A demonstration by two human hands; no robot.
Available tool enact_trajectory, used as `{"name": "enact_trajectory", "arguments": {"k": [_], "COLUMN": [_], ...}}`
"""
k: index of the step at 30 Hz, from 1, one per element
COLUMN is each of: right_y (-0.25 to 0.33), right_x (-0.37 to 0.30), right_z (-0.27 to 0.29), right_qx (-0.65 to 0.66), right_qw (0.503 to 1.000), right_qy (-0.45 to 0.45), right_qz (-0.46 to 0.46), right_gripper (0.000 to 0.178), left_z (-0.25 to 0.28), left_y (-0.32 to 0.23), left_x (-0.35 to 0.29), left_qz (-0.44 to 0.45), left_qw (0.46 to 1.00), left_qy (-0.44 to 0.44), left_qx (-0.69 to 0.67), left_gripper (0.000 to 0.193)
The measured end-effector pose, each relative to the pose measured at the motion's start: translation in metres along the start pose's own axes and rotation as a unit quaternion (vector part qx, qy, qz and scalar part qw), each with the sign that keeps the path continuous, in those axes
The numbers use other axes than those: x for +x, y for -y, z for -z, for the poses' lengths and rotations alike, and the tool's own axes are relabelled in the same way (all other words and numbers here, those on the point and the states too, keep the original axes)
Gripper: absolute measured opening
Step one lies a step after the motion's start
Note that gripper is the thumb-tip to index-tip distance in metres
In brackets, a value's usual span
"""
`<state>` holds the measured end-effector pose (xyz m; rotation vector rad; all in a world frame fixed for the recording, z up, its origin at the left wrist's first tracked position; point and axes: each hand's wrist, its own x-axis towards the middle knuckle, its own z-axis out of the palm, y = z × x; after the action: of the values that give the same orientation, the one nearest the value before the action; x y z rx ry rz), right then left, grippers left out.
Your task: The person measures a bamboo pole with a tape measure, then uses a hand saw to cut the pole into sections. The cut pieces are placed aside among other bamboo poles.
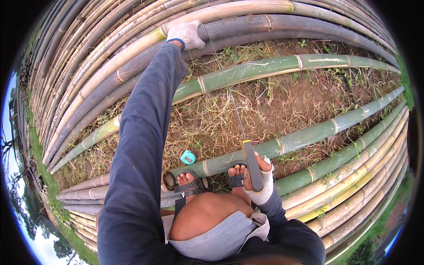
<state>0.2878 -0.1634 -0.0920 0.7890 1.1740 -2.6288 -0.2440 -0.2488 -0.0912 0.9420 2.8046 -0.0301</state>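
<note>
My left hand (pixel 185 35), in a white knit glove with a blue cuff edge, reaches far forward and grips a dark grey bamboo pole (pixel 229 27) from above. In my right hand (pixel 265 176), also gloved but with bare fingertips, is the dark handle of a hand saw (pixel 251 163) with a yellow end. Seen nearly edge-on, its thin blade runs away from me and crosses the bamboo just right of my left hand. How deep the teeth sit in the pole cannot be made out.
A teal tape measure (pixel 188 157) lies on dry grass left of my sandalled feet. A green bamboo pole (pixel 247 70) crosses the middle ground, and another green pole (pixel 304 137) lies by my feet. Many more poles are stacked ahead and at the right.
</note>
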Motion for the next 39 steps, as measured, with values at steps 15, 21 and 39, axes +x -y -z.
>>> {"name": "enact_trajectory", "arguments": {"k": [15, 21, 39], "right_y": [0.008, 0.018, 0.043], "right_x": [-0.034, -0.081, -0.162], "right_z": [-0.018, -0.026, -0.012], "right_qx": [-0.086, -0.081, -0.077], "right_qw": [0.989, 0.986, 0.993], "right_qy": [-0.003, -0.068, -0.07], "right_qz": [0.122, 0.125, 0.049], "right_gripper": [0.053, 0.051, 0.042], "left_z": [-0.017, -0.017, -0.032], "left_y": [-0.006, -0.017, -0.015], "left_x": [-0.017, -0.037, -0.076], "left_qz": [0.011, 0.015, -0.003], "left_qw": [0.995, 0.991, 0.988], "left_qy": [-0.098, -0.134, -0.148], "left_qx": [-0.013, -0.002, 0.046], "left_gripper": [0.068, 0.066, 0.078]}}
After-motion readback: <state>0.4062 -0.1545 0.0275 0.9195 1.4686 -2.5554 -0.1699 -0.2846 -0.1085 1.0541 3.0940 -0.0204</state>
